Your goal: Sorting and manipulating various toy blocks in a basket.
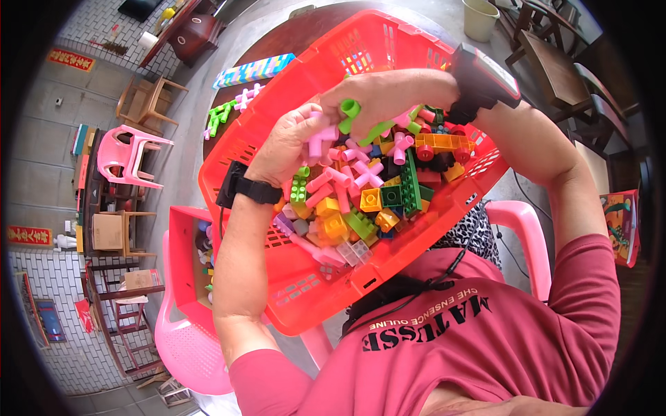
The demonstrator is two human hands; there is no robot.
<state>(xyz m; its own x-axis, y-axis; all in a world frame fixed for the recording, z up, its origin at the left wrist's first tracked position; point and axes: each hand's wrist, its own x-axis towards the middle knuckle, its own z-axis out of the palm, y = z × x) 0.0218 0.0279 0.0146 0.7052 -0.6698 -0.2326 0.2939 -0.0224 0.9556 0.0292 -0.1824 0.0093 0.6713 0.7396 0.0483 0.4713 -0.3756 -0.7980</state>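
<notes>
My left hand point(285, 143) pinches a pink plastic tube connector point(322, 136) over a red slatted plastic basket point(312, 312). My right hand point(377, 96) curls close beside it, its fingertips near the left ones, around a green plastic tube connector point(349, 109). Whether the pink and green pieces are joined cannot be told. Below both hands lies a heap of toy pieces: pink tube connectors point(368, 174), a long green brick point(410, 182), yellow bricks point(371, 199), an orange wheeled base point(442, 142) and a clear brick point(355, 252). The right fingers are partly hidden.
Behind the basket, a round dark table point(276, 39) carries a multicoloured brick bar point(255, 71) and green connectors point(222, 117). A red box point(190, 260) of toys rests on a pink plastic chair point(195, 359) at left. A black cable hangs across the shirt.
</notes>
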